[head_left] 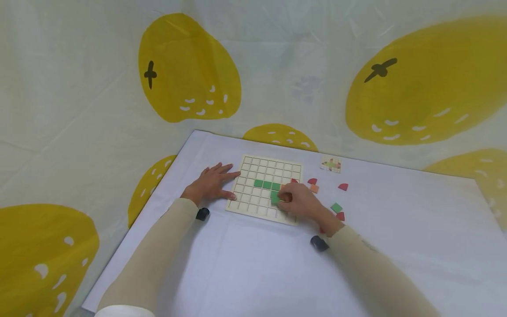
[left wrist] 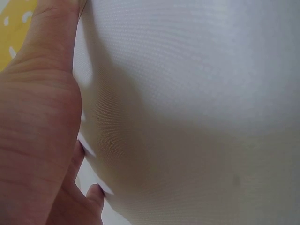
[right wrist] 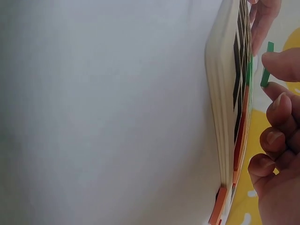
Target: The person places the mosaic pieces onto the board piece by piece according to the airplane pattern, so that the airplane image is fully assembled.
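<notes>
A square wooden grid board (head_left: 247,193) lies on the white table. My left hand (head_left: 211,182) is spread flat at its left side, with thumb and fingertips at the edge. Between thumb and index finger, my right hand (head_left: 303,200) pinches a green square tile (right wrist: 267,61) just over the board's right half. Green tiles (head_left: 267,185) sit side by side in a row of the grid. Next to them, partly hidden by the right hand, are an orange tile (head_left: 283,187) and a red piece (head_left: 294,181). The left wrist view shows mostly palm and white cloth.
Right of the board lie loose red quarter-round pieces (head_left: 343,187), an orange tile (head_left: 314,188) and a green tile (head_left: 336,207). A small pattern card (head_left: 330,164) is at the table's back. Behind hangs a pale cloth with yellow fruit prints (head_left: 190,70).
</notes>
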`<action>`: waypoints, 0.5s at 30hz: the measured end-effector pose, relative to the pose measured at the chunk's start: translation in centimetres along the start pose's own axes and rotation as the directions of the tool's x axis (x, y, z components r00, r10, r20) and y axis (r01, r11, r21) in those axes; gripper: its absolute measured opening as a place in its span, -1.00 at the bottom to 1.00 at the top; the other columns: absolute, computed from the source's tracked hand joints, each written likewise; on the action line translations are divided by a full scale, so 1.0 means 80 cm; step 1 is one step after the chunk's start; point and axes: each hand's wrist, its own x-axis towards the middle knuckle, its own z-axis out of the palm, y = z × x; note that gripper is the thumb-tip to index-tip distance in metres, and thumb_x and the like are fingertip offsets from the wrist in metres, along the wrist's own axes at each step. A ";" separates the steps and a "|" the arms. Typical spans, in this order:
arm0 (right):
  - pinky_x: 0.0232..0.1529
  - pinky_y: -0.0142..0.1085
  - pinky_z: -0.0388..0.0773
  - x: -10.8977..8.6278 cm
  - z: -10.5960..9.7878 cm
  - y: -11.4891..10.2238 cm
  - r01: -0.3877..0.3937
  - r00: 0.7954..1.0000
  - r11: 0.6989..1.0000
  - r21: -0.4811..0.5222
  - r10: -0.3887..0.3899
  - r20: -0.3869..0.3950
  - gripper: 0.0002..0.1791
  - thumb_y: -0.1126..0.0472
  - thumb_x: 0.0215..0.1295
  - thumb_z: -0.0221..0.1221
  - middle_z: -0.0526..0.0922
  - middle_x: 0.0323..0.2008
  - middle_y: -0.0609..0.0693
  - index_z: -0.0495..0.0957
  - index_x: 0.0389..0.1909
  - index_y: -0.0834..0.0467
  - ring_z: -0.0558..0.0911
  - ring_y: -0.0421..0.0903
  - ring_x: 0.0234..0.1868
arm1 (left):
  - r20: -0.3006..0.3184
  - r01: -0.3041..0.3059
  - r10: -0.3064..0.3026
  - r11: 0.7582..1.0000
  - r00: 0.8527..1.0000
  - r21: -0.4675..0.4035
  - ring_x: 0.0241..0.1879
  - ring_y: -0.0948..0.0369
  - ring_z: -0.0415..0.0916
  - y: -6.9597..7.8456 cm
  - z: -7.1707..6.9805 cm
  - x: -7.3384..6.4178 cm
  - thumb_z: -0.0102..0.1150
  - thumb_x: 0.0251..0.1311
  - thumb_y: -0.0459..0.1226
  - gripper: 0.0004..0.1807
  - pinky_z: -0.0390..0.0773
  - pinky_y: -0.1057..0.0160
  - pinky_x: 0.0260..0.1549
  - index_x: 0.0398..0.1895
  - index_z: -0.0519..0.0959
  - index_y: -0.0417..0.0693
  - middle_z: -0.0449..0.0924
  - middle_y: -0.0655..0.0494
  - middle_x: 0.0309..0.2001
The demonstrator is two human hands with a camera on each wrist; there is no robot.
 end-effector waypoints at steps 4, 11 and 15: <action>-0.35 -0.32 0.37 0.004 0.004 -0.002 -0.004 1.000 1.000 -0.001 0.004 -0.009 -0.87 0.13 0.25 0.43 0.44 -0.55 -0.08 0.72 -0.24 0.05 0.48 -0.12 -0.38 | 0.002 0.005 -0.005 1.000 1.000 0.003 0.73 -0.11 -0.27 -0.001 0.001 0.002 0.28 0.09 0.41 0.05 -0.10 -0.35 0.63 0.65 0.09 0.52 -0.14 0.15 0.74; -0.35 -0.32 0.42 0.011 0.009 -0.003 -0.051 0.999 0.999 -0.009 0.051 0.000 -0.73 0.07 0.26 0.43 0.51 -0.50 -0.06 0.77 -0.06 0.08 0.51 -0.12 -0.36 | 0.007 -0.003 0.003 1.000 1.000 -0.001 0.73 -0.11 -0.28 -0.001 0.002 0.002 0.29 0.11 0.39 0.05 -0.10 -0.35 0.62 0.66 0.09 0.50 -0.14 0.14 0.74; -0.36 -0.32 0.42 0.015 0.009 -0.006 -0.063 0.998 0.998 -0.016 0.064 0.011 -0.69 0.05 0.27 0.43 0.52 -0.49 -0.07 0.77 -0.02 0.08 0.51 -0.12 -0.37 | 0.012 0.008 -0.008 1.000 1.000 -0.001 0.73 -0.09 -0.30 -0.001 0.001 0.002 0.27 0.10 0.41 0.06 -0.13 -0.33 0.64 0.66 0.07 0.52 -0.16 0.17 0.74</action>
